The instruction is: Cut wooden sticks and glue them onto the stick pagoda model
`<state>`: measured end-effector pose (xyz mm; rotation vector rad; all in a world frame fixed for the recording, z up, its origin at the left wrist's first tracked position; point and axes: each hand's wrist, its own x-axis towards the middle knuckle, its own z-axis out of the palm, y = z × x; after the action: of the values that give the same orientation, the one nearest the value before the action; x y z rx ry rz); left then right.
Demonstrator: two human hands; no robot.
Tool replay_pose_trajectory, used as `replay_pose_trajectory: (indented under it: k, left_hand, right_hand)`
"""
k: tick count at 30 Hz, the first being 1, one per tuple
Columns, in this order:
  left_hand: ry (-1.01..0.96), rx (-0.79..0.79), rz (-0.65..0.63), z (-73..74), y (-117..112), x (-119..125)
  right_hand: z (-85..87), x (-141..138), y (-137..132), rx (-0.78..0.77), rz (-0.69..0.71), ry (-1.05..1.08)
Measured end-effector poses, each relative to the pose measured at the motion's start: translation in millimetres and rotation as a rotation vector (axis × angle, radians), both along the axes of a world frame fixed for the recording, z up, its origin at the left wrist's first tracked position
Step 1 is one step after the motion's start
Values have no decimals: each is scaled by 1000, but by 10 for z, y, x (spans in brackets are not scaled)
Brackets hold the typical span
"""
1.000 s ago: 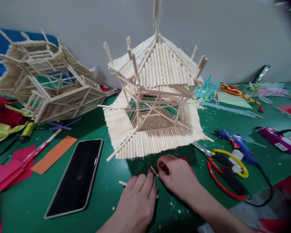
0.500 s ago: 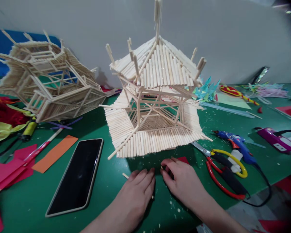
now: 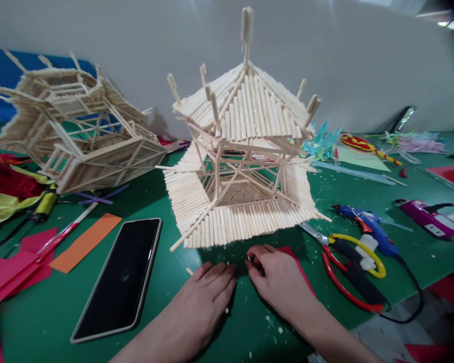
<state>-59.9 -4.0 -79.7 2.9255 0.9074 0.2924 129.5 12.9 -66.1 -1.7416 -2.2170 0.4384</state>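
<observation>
In front of me on the green table stands a pavilion model (image 3: 240,222) built of pale wooden sticks, with a pointed upper roof and a wider lower one. My left hand (image 3: 208,302) lies flat, palm down, just below its front edge. From beside those fingers pokes the end of a small wooden stick (image 3: 189,270); the rest is hidden under the hand. My right hand (image 3: 278,277) is curled, thumb and fingers pinched, with a pale stick tip showing between them. Partly beneath that hand is red paper (image 3: 300,269). Neither hand touches the model.
A second stick model (image 3: 98,146) lies tilted at the left. A phone (image 3: 119,282) and an orange strip (image 3: 87,242) are left of my hands. To the right are pliers (image 3: 357,277), scissors (image 3: 316,233), a blue glue gun (image 3: 374,227) and a purple device (image 3: 431,217).
Both hands have slid slightly left, the left one more. More of the red paper shows beside my right hand. The camera view has tipped up a little; the model stands unchanged.
</observation>
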Motion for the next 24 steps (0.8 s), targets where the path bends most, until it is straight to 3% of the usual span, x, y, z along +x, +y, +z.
replay_pose_trajectory:
  k: [4, 8, 12, 15, 20, 24]
  left_hand:
    - [-47, 83, 133, 38, -17, 17]
    - [-115, 169, 275, 174, -39, 173]
    - [-221, 66, 291, 321, -78, 401]
    - [-337, -61, 291, 386, -123, 490]
    - [-453, -306, 301, 418, -178, 472]
    - [-391, -272, 324, 374, -184, 399]
  right_hand:
    - [55, 94, -19, 45, -24, 75]
    - [177, 173, -144, 167, 42, 375]
    - [201, 135, -322, 251, 210, 588]
    - [166, 125, -366, 307, 177, 666]
    - [161, 207, -326, 136, 5, 739]
    - [144, 238, -327, -22, -7, 725]
